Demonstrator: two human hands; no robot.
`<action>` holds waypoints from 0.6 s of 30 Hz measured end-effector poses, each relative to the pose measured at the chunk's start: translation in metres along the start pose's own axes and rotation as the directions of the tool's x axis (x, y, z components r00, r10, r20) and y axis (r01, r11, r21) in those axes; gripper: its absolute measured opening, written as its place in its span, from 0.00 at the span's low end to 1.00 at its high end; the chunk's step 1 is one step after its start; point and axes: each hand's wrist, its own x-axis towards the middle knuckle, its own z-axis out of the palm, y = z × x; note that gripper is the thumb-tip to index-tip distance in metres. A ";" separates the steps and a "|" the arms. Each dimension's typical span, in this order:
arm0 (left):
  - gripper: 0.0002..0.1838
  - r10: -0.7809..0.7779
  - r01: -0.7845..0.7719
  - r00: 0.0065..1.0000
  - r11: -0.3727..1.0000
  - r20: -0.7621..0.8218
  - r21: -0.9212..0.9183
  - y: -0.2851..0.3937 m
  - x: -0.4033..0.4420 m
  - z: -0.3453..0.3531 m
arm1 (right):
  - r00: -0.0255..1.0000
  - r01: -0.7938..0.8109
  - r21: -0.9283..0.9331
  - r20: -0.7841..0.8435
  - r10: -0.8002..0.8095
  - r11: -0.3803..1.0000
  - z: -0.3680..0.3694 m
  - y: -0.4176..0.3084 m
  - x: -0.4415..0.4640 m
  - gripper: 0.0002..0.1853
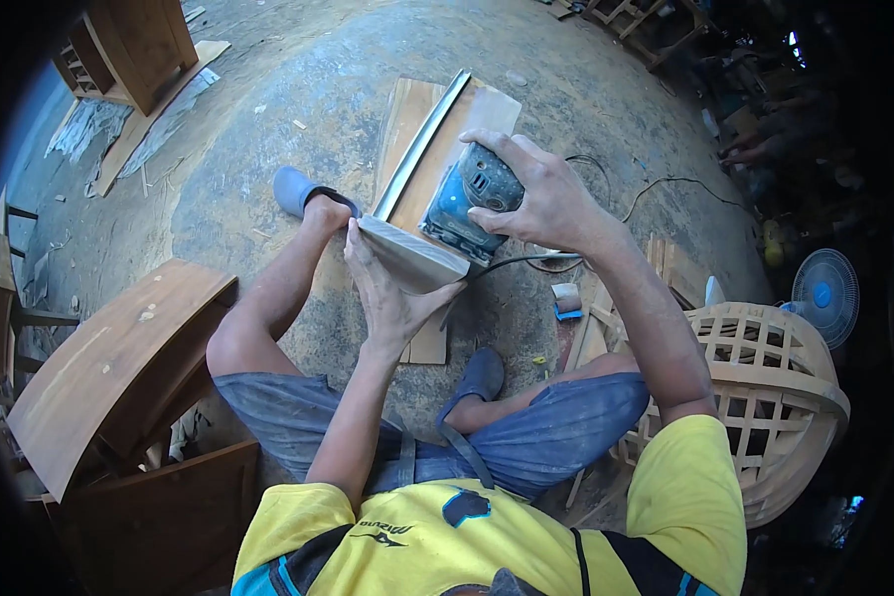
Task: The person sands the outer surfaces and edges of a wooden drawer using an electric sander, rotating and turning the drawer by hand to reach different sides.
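My right hand (pixel 536 194) is wrapped round the top of a blue power sander (pixel 465 204), its thumb and fingers on the dark housing. The sander is at the right side of a wooden drawer-like piece (pixel 435 149) with a pale metal rail (pixel 422 144) along it. My left hand (pixel 387 298) grips the near end board (pixel 412 248) of that piece, thumb spread to the right and fingers at its left edge. A dark cable runs from near the sander to the right.
Curved brown furniture (pixel 119 348) stands at left, a cabinet (pixel 134 50) at upper left. On the right are a wooden lattice piece (pixel 755 387) and a fan (pixel 824 293). A small blue-and-white item (pixel 567 301) and a loose cable (pixel 666 181) lie on the floor.
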 end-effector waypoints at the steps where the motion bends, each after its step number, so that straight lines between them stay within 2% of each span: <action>1: 0.88 0.011 -0.011 1.000 1.000 -0.003 -0.007 0.004 0.004 0.000 | 1.000 0.001 -0.011 0.003 -0.001 1.000 -0.001 0.006 0.004 0.45; 4: 0.87 0.085 -0.084 0.996 0.994 -0.020 0.065 0.011 0.007 -0.001 | 0.997 -0.077 0.001 -0.012 0.077 0.997 -0.008 0.026 0.026 0.45; 5: 0.87 0.064 -0.064 0.998 0.996 -0.006 0.064 0.012 0.006 0.000 | 0.993 0.016 -0.064 -0.117 -0.024 0.998 -0.003 0.051 0.035 0.44; 6: 0.86 0.041 -0.042 0.999 0.997 0.007 0.064 0.012 0.005 0.001 | 0.992 0.015 -0.066 -0.124 -0.023 0.998 -0.007 0.068 0.046 0.44; 8: 0.86 0.035 -0.036 0.999 0.997 0.006 0.071 0.009 0.003 0.002 | 0.986 -0.162 -0.057 -0.045 0.159 0.985 -0.016 0.101 0.069 0.44; 9: 0.87 0.026 -0.027 1.000 0.997 0.017 0.075 0.009 0.002 0.002 | 0.986 -0.160 -0.053 -0.048 0.158 0.986 -0.021 0.119 0.081 0.44; 12: 0.87 0.027 -0.029 0.999 0.995 0.028 0.096 0.006 0.003 0.004 | 0.966 -0.244 -0.048 -0.104 0.238 0.969 -0.030 0.175 0.112 0.47; 14: 0.87 0.028 -0.032 0.999 0.993 0.032 0.112 0.006 0.000 0.003 | 0.925 -0.341 -0.046 -0.197 0.326 0.939 -0.027 0.202 0.121 0.47; 18: 0.87 0.019 -0.023 0.999 0.993 0.036 0.112 0.006 0.001 0.004 | 0.938 -0.338 -0.142 -0.135 0.320 0.931 -0.021 0.144 0.096 0.46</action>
